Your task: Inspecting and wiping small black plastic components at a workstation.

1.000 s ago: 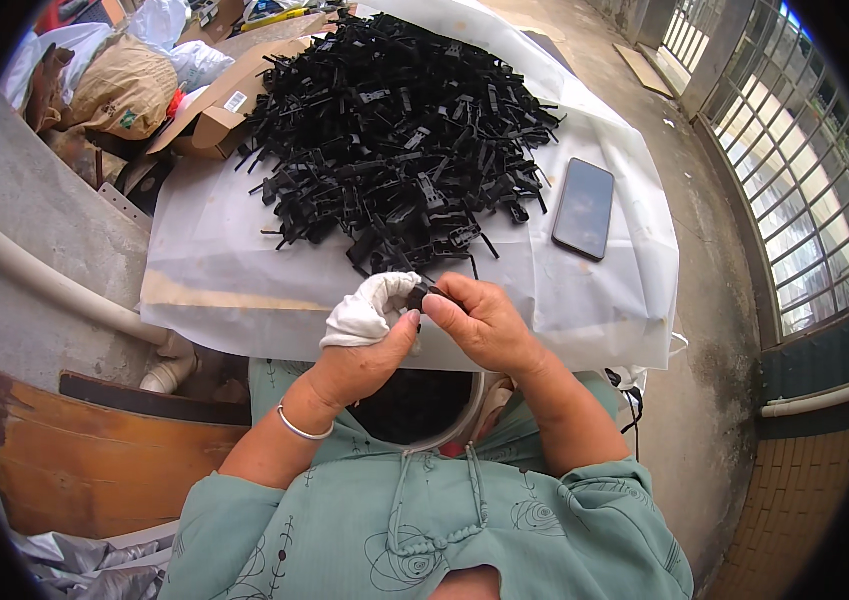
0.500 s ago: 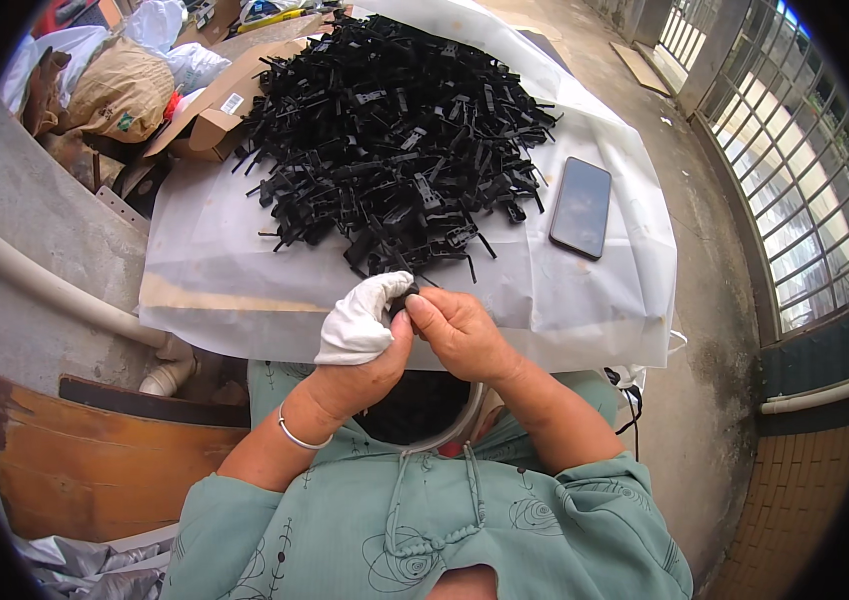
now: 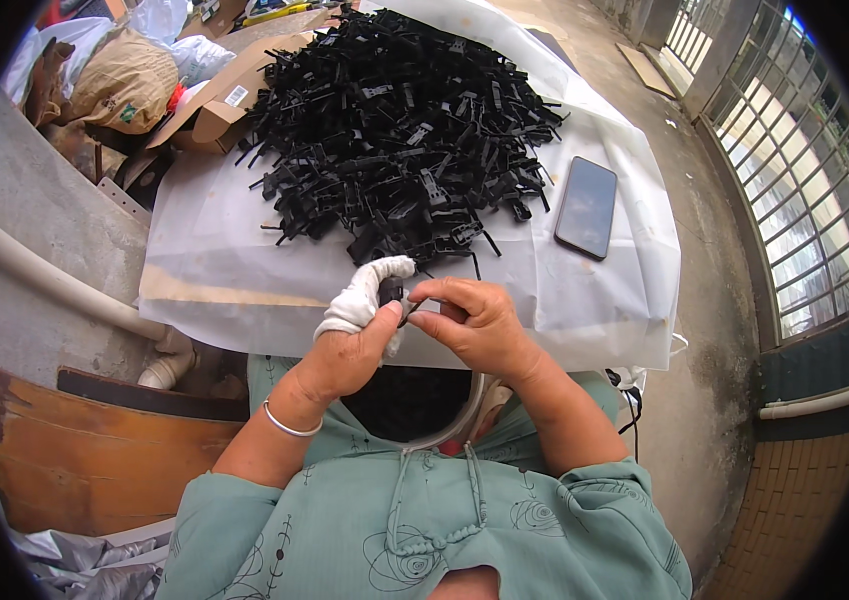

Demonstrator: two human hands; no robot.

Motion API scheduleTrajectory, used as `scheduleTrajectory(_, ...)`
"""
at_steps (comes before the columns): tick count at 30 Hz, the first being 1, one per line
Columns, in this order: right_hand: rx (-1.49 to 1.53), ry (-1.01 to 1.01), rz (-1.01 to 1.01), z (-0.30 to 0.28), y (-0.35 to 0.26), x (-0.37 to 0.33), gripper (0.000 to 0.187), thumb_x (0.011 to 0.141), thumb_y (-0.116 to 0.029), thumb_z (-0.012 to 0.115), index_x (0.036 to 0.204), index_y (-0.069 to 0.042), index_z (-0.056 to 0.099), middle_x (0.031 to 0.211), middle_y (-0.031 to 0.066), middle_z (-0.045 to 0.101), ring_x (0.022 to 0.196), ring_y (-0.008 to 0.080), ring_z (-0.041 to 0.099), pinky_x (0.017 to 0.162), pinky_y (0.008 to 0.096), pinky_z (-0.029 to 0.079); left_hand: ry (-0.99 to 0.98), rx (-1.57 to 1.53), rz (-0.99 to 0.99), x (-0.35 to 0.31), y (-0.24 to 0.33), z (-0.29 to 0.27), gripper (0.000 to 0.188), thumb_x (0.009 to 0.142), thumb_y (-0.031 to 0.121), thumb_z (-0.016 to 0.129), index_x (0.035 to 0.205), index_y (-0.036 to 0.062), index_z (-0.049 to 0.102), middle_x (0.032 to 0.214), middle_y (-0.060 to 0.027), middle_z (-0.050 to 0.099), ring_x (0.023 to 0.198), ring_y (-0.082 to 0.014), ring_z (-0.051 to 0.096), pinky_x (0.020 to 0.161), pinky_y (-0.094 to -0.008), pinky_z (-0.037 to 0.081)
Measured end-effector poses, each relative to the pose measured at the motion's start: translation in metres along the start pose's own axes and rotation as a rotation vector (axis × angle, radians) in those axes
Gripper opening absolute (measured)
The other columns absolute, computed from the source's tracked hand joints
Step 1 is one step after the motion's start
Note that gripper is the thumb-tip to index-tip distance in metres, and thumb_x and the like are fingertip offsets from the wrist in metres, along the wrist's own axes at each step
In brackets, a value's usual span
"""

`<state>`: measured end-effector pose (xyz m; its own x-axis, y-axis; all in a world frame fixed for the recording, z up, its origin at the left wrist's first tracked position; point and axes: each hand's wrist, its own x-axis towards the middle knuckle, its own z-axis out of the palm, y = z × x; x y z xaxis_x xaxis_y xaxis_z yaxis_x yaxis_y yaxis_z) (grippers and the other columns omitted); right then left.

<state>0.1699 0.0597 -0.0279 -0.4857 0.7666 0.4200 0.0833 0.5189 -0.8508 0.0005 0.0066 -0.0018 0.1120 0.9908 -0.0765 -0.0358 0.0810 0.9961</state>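
Observation:
My left hand (image 3: pixel 347 338), with white glove cloth over its fingers and a bare thumb, grips a small black plastic part (image 3: pixel 392 290). Just right of it, my right hand (image 3: pixel 483 325) pinches a thin black strip (image 3: pixel 411 312) between thumb and forefinger. Whether that strip is still joined to the part cannot be made out. Beyond both hands lies a big heap of similar black plastic parts (image 3: pixel 395 140), many with thin stems sticking out. Below my hands, a round tub (image 3: pixel 470 408) with dark contents rests between my legs.
A white plastic sheet (image 3: pixel 595 310) covers the table, with a phone (image 3: pixel 587 208) lying on its right side. An open cardboard box (image 3: pixel 215 125) and stuffed bags (image 3: pixel 130 80) crowd the far left. A barred gate (image 3: pixel 795 170) stands at the right.
My hands have drawn slightly apart; before, they were pressed together around the black part. The right fingers now pinch the thin strip, and more of the part shows in my left hand.

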Motion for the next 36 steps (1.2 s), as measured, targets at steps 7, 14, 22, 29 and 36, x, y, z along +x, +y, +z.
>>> scheduleTrajectory(7,0.104,-0.126,0.201,-0.003,-0.004,0.002,0.019,0.085,-0.018,0.063,0.080,-0.003,0.054,0.060,-0.0002,0.044,0.055,0.0086,0.038,0.051,0.0247,0.035,-0.085,-0.131,-0.027,-0.002,-0.001,0.005,0.026,0.087,0.004,0.045,0.113,0.0024,0.044,0.077,0.0009,0.049,0.054,-0.0013,0.039,0.045,-0.0161,0.033)
scheduleTrajectory(14,0.070,-0.262,0.166,0.003,-0.002,0.002,0.027,0.094,-0.020,0.047,0.078,0.000,0.054,0.059,0.0080,0.049,0.054,0.0159,0.042,0.054,0.0314,0.040,-0.029,0.146,0.035,0.001,-0.010,0.000,0.024,0.084,-0.001,0.045,0.109,0.0019,0.045,0.085,-0.0031,0.051,0.064,-0.0056,0.046,0.055,-0.0185,0.039)
scheduleTrajectory(22,0.103,-0.201,0.155,0.032,0.002,0.003,0.028,0.094,-0.021,0.047,0.076,0.000,0.054,0.060,0.0080,0.050,0.055,0.0145,0.043,0.054,0.0305,0.040,0.092,0.482,0.311,-0.012,-0.015,-0.003,0.027,0.082,-0.003,0.044,0.109,-0.0014,0.045,0.100,-0.0102,0.049,0.094,-0.0175,0.048,0.086,-0.0270,0.039)
scheduleTrajectory(29,-0.077,-0.219,0.103,0.012,0.002,0.011,0.027,0.092,-0.023,0.053,0.077,0.000,0.055,0.062,0.0095,0.053,0.052,0.0215,0.044,0.052,0.0306,0.041,0.068,0.544,0.262,-0.015,-0.011,-0.006,0.034,0.084,0.006,0.050,0.117,-0.0011,0.045,0.107,-0.0154,0.052,0.098,-0.0251,0.053,0.088,-0.0319,0.042)
scheduleTrajectory(36,-0.579,0.155,-0.010,0.019,0.033,0.018,0.012,0.082,-0.016,0.062,0.082,-0.004,0.060,0.071,0.0092,0.062,0.059,0.0257,0.058,0.054,0.0343,0.045,-0.018,0.516,0.222,0.000,-0.024,-0.012,0.025,0.094,0.016,0.045,0.108,0.0002,0.058,0.111,-0.0103,0.060,0.101,-0.0183,0.057,0.081,-0.0287,0.046)
